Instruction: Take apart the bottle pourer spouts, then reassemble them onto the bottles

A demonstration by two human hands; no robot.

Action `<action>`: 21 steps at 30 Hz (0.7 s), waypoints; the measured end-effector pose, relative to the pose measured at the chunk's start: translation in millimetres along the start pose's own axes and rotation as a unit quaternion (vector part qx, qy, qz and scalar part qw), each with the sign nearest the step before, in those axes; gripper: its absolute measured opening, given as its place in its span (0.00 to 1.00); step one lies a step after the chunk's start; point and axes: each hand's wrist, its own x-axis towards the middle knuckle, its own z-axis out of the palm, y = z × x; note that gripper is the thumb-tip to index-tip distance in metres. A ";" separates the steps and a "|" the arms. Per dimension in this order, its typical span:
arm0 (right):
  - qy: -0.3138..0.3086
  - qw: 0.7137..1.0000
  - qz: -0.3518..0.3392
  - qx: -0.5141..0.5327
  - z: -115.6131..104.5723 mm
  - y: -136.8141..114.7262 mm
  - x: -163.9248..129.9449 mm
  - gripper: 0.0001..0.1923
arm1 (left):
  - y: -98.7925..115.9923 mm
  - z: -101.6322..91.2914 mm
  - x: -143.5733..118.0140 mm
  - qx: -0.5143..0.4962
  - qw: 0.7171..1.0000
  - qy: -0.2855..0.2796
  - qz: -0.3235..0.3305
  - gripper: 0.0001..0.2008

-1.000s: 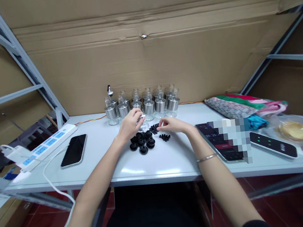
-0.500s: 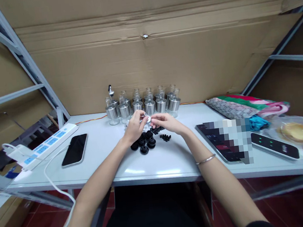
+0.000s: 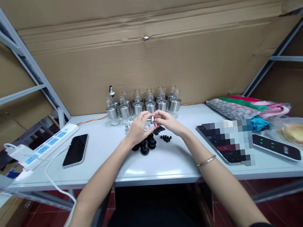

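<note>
A small silver pourer piece [image 3: 152, 119] is held between my two hands over the middle of the table. My left hand [image 3: 139, 129] grips it from the left, fingers closed around its thin end. The fingertips of my right hand [image 3: 169, 121] pinch its right side. Below my hands lies a pile of black rubber stoppers [image 3: 145, 149], partly covered by my left hand. Small black caps [image 3: 166, 138] lie to the right of the pile. Clear or shiny pieces [image 3: 128, 126] show behind my left hand.
Rows of metal-sleeved glass bottles [image 3: 150, 107] stand at the back; one carries a black-tipped pourer [image 3: 111, 92]. On the left are a phone [image 3: 75, 150] and a power strip [image 3: 48, 145]. A tablet-like device [image 3: 221, 145], another device [image 3: 276, 147] and cloth [image 3: 233, 108] lie right.
The silver piece has turned in my fingers and shifted slightly right. My left hand has moved right and covers more of the black stoppers.
</note>
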 end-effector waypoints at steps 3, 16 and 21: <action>0.006 1.000 -0.010 -0.006 2.0 0.9 0.4 0.08 | -0.2 0.4 -0.3 -0.001 1.000 -0.005 0.002 0.16; 0.006 1.000 -0.030 0.000 2.3 2.0 1.1 0.14 | -10.6 0.2 -2.1 0.005 1.000 0.023 0.015 0.14; -0.011 1.000 -0.011 0.002 5.1 -2.8 -2.0 0.16 | -11.2 0.1 -2.4 0.020 0.998 0.062 0.023 0.13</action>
